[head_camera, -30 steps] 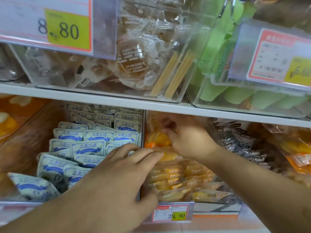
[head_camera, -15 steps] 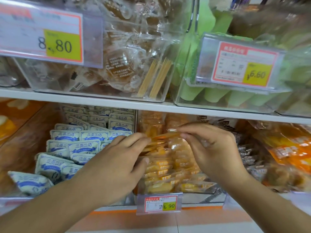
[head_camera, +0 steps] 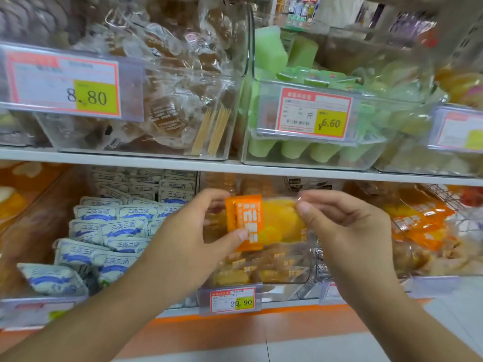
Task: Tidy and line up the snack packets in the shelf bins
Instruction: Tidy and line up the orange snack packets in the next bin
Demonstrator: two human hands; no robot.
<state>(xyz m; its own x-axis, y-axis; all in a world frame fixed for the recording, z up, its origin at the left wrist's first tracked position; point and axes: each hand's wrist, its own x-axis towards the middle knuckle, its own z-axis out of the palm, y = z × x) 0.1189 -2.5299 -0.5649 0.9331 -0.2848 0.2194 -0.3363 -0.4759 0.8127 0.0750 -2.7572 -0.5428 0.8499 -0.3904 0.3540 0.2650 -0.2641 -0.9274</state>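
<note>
Item in hand: one orange packet [head_camera: 257, 222], clear at its right half with yellow pieces showing, printed orange with white characters at its left half. I hold it level between both hands, in front of and just above the clear bin [head_camera: 300, 279] it belongs with. My left hand [head_camera: 188, 239] grips the orange end, thumb pressed on the lower front edge, fingers curled behind the top. My right hand [head_camera: 339, 228] pinches the clear end at its upper corner between thumb and forefinger, the other fingers curled loosely below. The packet spans the gap between the two hands and touches nothing else that I can make out. Below it: more yellow packets [head_camera: 261, 265] lying stacked flat in that bin, whose front carries a price tag [head_camera: 232, 300] reading 29.90. Left of my left hand: a bin of white and blue packets [head_camera: 104, 231], standing in overlapping rows, one lying loose at the front. Right of my right hand: dark packets [head_camera: 320, 257] in part hidden by my wrist, then orange packets [head_camera: 418, 220] heaped further right. Shelf above: a clear bin of brown wrapped snacks [head_camera: 162, 100] tagged 8.80, and a bin of green pieces [head_camera: 300, 150] tagged 6.60.
</note>
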